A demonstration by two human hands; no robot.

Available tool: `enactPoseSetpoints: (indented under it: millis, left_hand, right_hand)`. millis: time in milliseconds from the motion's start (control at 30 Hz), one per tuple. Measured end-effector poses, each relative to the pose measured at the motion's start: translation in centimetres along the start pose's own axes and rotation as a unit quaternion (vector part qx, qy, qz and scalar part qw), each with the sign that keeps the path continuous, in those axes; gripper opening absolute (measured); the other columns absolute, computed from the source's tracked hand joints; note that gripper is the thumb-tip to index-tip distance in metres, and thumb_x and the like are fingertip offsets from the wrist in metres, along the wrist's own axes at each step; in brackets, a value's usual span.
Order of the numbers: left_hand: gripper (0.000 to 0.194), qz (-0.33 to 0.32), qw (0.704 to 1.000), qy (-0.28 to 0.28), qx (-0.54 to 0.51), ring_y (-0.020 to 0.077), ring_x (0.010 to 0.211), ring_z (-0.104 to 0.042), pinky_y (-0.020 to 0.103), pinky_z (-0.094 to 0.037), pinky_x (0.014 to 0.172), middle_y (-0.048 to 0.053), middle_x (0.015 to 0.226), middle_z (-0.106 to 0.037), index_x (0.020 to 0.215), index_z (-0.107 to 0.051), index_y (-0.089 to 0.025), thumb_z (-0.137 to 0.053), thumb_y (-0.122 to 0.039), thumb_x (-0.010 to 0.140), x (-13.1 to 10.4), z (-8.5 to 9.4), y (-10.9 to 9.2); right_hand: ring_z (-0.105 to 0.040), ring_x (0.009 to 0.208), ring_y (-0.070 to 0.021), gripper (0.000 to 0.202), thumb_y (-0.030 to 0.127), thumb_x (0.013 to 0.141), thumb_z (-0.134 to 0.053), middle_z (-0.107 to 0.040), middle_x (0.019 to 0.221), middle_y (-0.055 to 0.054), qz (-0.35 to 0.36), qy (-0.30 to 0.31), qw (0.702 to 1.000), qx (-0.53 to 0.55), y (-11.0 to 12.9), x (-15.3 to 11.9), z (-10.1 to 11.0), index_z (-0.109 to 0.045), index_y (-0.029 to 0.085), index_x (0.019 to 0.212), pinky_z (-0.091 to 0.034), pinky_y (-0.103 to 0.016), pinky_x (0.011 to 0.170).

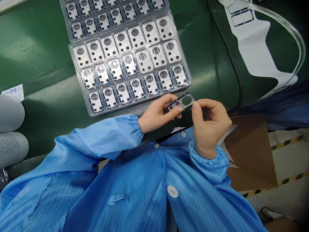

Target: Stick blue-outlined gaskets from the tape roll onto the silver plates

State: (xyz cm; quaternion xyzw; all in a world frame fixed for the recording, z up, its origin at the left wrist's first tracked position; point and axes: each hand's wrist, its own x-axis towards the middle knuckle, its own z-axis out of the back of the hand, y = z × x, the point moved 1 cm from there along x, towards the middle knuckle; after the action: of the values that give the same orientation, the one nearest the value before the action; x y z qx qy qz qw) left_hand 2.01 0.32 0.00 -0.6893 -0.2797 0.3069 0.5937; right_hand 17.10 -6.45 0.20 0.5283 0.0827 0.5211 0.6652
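A small silver metal plate with a dark rim, a large round hole and smaller holes is held tilted in front of me. My left hand is closed on its left end, thumb on the near edge. At the plate's right corner, the thumb and index finger of my right hand are pinched together; whether they grip the metal or its dark rim is hard to make out. Just beyond my hands lies a clear plastic tray with rows of similar plates, many with dark blue rims and some without.
Another filled tray sits behind the first on the green table. A white backing sheet with dark rim-shaped outlines, a black cable and a clear tube lie right. Grey cylinders stand left; a cardboard box is below right.
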Motion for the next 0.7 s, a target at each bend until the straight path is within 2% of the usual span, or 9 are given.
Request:
enactPoseSetpoints:
  millis: [267, 467, 600, 700]
  left_hand:
    - [0.041, 0.018, 1.000, 0.007, -0.017, 0.0111, 0.074, -0.068, 0.022, -0.053, 0.065, 0.000, 0.078, -0.068, 0.101, -0.053, -0.017, -0.070, -0.051, 0.087, -0.01, 0.10, -0.37]
    - [0.043, 0.035, 0.999, 0.005, -0.034, 0.0112, 0.073, -0.068, 0.022, -0.053, 0.066, 0.000, 0.075, -0.067, 0.098, -0.052, -0.017, -0.073, -0.052, 0.085, -0.07, 0.09, -0.89]
    - [0.041, 0.037, 0.998, -0.001, -0.043, 0.0108, 0.073, -0.068, 0.020, -0.053, 0.065, -0.001, 0.074, -0.067, 0.098, -0.052, -0.017, -0.073, -0.049, 0.085, -0.05, 0.02, -0.81]
    - [0.038, 0.039, 0.998, -0.003, -0.043, 0.0107, 0.073, -0.069, 0.020, -0.052, 0.064, -0.001, 0.075, -0.067, 0.097, -0.052, -0.017, -0.073, -0.047, 0.086, -0.01, -0.04, -0.76]
  right_hand:
    - [-0.068, 0.081, -0.0173, 0.010, 0.024, 0.091, -0.067, -0.069, 0.083, -0.002, 0.015, -0.005, 1.000, -0.003, 0.01, 0.03, -0.18, -0.063, 0.021, 0.082, -0.055, -0.035, 0.078]
    - [-0.069, 0.073, -0.0161, 0.026, 0.029, 0.085, -0.076, -0.067, 0.079, 0.002, -0.059, -0.032, 0.991, 0.119, -0.16, 0.07, -0.33, -0.051, 0.024, 0.091, -0.056, -0.033, 0.069]
    - [-0.069, 0.070, -0.0178, 0.017, 0.039, 0.093, -0.066, -0.068, 0.080, 0.000, -0.093, -0.006, 0.987, 0.130, -0.52, 0.12, -0.18, -0.060, 0.026, 0.102, -0.056, -0.036, 0.066]
    - [-0.067, 0.067, -0.0172, 0.020, 0.043, 0.096, -0.061, -0.068, 0.079, -0.002, -0.103, 0.008, 0.987, 0.123, -0.62, 0.07, -0.06, -0.068, 0.025, 0.094, -0.055, -0.035, 0.063]
